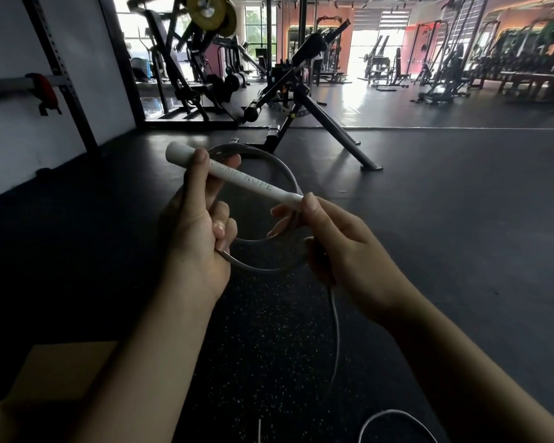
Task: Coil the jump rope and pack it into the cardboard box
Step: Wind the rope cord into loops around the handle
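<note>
jump rope, mid-coil above the gym floor (429, 187): left hand (192, 231) grips white handle (237, 175) and first loop (256, 266), right hand (339, 247) pinches handle's lower end, slack cord (335, 340) trailing to floor; cardboard box (55, 372) lower left; best keep loops even, feeding slack gradually.

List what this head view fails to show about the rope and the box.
- Cardboard box: cut off by the left and bottom edges, dim; inside unseen.
- Rope: runs off the bottom edge; second handle not seen.
- Handle: lettering too faint to read fully.
- Right hand: palm hides the rope.
</note>
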{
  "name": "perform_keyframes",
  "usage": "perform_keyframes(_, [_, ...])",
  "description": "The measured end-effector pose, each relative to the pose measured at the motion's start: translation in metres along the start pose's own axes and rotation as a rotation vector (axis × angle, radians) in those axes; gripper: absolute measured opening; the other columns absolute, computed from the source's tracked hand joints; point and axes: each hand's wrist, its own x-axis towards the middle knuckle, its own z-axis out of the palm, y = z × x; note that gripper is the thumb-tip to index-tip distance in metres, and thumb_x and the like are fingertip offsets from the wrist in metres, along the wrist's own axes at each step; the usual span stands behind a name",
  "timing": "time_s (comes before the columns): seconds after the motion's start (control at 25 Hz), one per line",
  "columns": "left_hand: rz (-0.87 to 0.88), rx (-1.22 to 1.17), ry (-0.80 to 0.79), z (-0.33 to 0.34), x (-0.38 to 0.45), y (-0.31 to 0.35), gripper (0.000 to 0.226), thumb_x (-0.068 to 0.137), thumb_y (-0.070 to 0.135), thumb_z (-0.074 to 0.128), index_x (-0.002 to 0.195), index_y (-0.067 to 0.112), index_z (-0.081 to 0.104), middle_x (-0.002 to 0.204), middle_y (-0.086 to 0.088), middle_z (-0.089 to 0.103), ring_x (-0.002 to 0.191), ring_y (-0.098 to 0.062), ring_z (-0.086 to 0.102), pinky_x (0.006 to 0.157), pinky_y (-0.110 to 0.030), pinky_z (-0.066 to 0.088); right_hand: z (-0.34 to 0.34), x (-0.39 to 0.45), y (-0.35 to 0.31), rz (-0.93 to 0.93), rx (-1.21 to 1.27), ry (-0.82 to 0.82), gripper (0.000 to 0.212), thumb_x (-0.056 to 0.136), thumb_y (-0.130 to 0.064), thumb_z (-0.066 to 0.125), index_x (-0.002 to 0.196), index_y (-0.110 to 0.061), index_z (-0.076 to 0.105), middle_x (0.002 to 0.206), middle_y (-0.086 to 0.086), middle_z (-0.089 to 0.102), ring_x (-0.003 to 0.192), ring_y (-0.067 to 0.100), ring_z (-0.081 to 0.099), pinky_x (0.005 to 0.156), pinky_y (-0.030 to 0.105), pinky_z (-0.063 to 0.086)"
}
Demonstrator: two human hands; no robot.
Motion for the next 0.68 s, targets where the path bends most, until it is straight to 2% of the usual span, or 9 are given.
perform_keyframes(0.12, [-0.023,0.003,0.077,0.004,-0.008,-0.006,0.028,0.102,0.047,0.054,0.09,0.024,0.066,0.106,0.009,0.082,0.035,-0.004,0.029,0.033,-0.014,0.019,0.013,0.0,0.0,-0.025,0.118,0.075,0.038,0.107,-0.037,0.041,0.113,-0.009,0.066,0.089,0.01,0.074,0.045,0.003,0.044,0.044,0.014,0.035])
perform_keyframes(0.24, [-0.013,-0.001,0.08,0.007,-0.012,-0.011,0.028,0.103,0.042,0.054,0.09,0.02,0.066,0.095,0.006,0.083,0.036,-0.003,0.032,0.035,-0.015,0.024,0.012,0.001,0.001,0.003,0.187,0.163,0.04,0.107,-0.037,0.043,0.107,-0.003,0.065,0.071,0.001,0.065,0.043,0.004,0.041,0.041,0.016,0.033])
perform_keyframes(0.32, [-0.01,0.007,0.058,0.005,-0.008,-0.012,0.025,0.103,0.038,0.056,0.091,0.02,0.068,0.087,0.005,0.082,0.039,-0.002,0.045,0.04,-0.016,0.037,0.009,0.004,0.001,0.016,0.181,0.184,0.041,0.106,-0.038,0.045,0.103,-0.002,0.065,0.064,-0.004,0.056,0.044,0.005,0.039,0.041,0.017,0.031])
perform_keyframes(0.4, [-0.028,0.057,-0.014,-0.003,-0.002,-0.009,0.023,0.098,0.04,0.061,0.101,0.02,0.072,0.089,0.005,0.082,0.057,-0.002,0.065,0.056,-0.021,0.053,0.001,0.007,0.001,-0.013,0.148,0.166,0.035,0.102,-0.04,0.05,0.093,-0.01,0.066,0.062,-0.007,0.051,0.044,0.004,0.037,0.042,0.016,0.03])
perform_keyframes(0.48, [0.022,0.186,-0.061,-0.019,0.009,-0.005,0.042,0.086,0.044,0.071,0.119,0.018,0.071,0.102,0.003,0.08,0.084,-0.009,0.076,0.077,-0.032,0.06,-0.01,0.01,-0.001,-0.038,0.066,0.136,0.033,0.096,-0.044,0.053,0.09,-0.014,0.065,0.06,-0.01,0.051,0.044,0.001,0.037,0.042,0.015,0.03])
perform_keyframes(0.56, [0.185,0.403,-0.057,-0.035,0.018,0.004,0.06,0.079,0.047,0.08,0.132,0.023,0.062,0.123,0.006,0.072,0.112,-0.014,0.072,0.091,-0.039,0.059,-0.022,0.011,-0.005,-0.037,-0.049,0.076,0.036,0.095,-0.042,0.054,0.092,-0.008,0.063,0.061,-0.009,0.052,0.044,0.0,0.038,0.043,0.014,0.031])
perform_keyframes(0.6, [0.292,0.554,-0.099,-0.039,0.02,0.011,0.063,0.078,0.051,0.081,0.133,0.029,0.06,0.13,0.01,0.068,0.12,-0.012,0.067,0.097,-0.041,0.057,-0.026,0.011,-0.008,-0.037,-0.116,0.036,0.036,0.096,-0.041,0.055,0.092,-0.007,0.061,0.061,-0.008,0.052,0.045,0.0,0.039,0.043,0.014,0.032])
perform_keyframes(0.68, [0.423,0.841,-0.33,-0.034,0.016,0.024,0.061,0.073,0.062,0.075,0.127,0.036,0.063,0.128,0.017,0.069,0.12,-0.001,0.064,0.104,-0.04,0.053,-0.03,0.01,-0.015,-0.052,-0.277,-0.053,0.033,0.095,-0.043,0.057,0.087,-0.011,0.06,0.061,-0.008,0.054,0.046,0.0,0.04,0.045,0.014,0.033])
